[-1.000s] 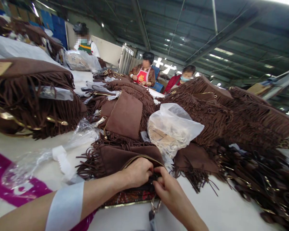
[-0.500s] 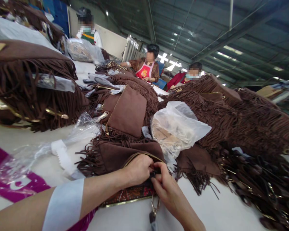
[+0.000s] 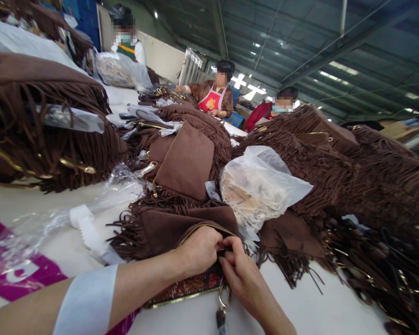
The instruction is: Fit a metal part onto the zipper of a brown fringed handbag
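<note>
A brown fringed bag [image 3: 153, 228] lies in front of me, its zipped mouth spread apart and a patterned lining [image 3: 188, 288] showing. At the right end of that mouth, my left hand [image 3: 200, 249] is closed in a pinch. My right hand [image 3: 239, 267] meets it there, thumb and fingers pinched together. Something small and dark sits between the fingertips, too hidden to name. Below my right hand, a gold metal clasp [image 3: 224, 295] with a dark strap end hangs from the bag onto the white table [image 3: 321, 311].
A clear-wrapped bundle [image 3: 254, 186] touches the bag's far side. Fringed bags are heaped left [image 3: 56, 93] and right [image 3: 352, 172], with dark straps [image 3: 380, 265] at front right. Crumpled plastic [image 3: 120, 186] and a purple printed bag [image 3: 24, 270] lie left. Several people work beyond.
The view has shifted slightly. Both hands stay pinched at the same spot on the bag's mouth, with only slight finger movement.
</note>
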Available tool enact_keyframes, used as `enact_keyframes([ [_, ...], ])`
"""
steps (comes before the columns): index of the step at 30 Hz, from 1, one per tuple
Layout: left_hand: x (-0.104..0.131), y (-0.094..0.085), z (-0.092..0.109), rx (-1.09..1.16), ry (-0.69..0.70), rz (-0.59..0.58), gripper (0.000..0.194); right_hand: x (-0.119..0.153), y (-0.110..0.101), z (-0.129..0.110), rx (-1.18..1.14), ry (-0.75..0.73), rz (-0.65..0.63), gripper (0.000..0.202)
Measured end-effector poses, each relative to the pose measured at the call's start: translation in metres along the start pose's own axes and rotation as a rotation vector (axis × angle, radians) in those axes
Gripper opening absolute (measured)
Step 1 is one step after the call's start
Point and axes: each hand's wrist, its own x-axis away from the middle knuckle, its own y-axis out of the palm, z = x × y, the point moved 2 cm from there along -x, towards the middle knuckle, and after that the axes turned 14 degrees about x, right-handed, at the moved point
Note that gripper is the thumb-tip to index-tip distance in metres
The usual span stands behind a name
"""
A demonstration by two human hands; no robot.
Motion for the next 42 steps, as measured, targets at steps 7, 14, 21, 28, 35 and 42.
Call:
enact_keyframes([
  [7, 0.001, 0.0, 0.001, -0.018, -0.002, 0.017, 0.021, -0.001, -0.003, 0.0, -0.036, -0.005, -0.032, 0.016],
  [14, -0.001, -0.005, 0.004, -0.059, -0.04, -0.004, 0.023, -0.002, -0.001, 0.004, 0.062, 0.007, 0.059, 0.019],
  [21, -0.002, -0.007, 0.006, -0.057, -0.02, -0.037, 0.027, 0.002, 0.002, 0.007, 0.059, -0.021, 0.065, 0.018],
  [28, 0.001, -0.008, 0.006, -0.038, 0.047, -0.073, 0.028, 0.005, 0.003, 0.008, 0.007, 0.016, 0.094, 0.015],
  [35, 0.0, -0.01, 0.005, 0.114, 0.129, -0.164, 0.045, 0.014, -0.002, 0.014, -0.13, -0.009, 0.087, 0.013],
  [42, -0.005, -0.008, -0.003, 0.196, -0.01, -0.169, 0.042, 0.014, 0.001, 0.019, -0.165, -0.034, 0.066, 0.012],
])
